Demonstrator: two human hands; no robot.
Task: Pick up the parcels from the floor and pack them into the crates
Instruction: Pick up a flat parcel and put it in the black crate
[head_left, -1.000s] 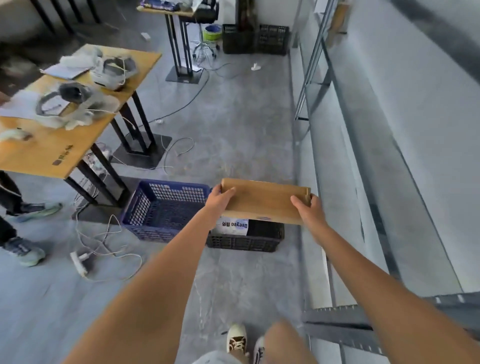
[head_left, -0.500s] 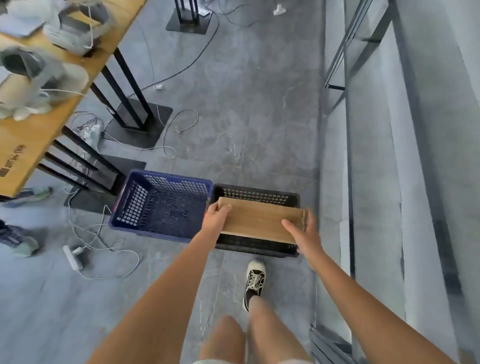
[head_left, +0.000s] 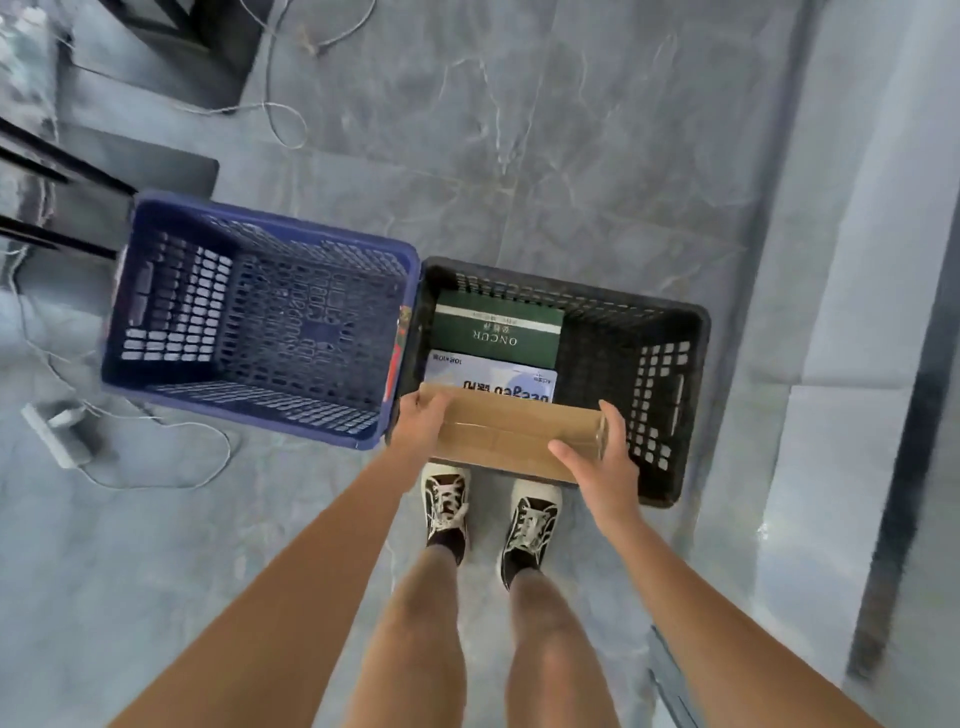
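Observation:
I hold a flat brown cardboard parcel by its two ends over the near side of the black crate. My left hand grips its left end and my right hand grips its right end. Inside the black crate lie a green box and a white box with blue print, the latter partly hidden by the parcel. The blue crate stands directly left of the black one and holds nothing.
My feet in dark sneakers stand just in front of the black crate. A power strip and loose white cables lie on the floor at left. Black table legs and base plates stand behind the blue crate. A raised grey ledge runs along the right.
I have stepped up to the crates and now look straight down into them. The parcel has come down toward the near edge of the black crate, uncovering the two boxes inside.

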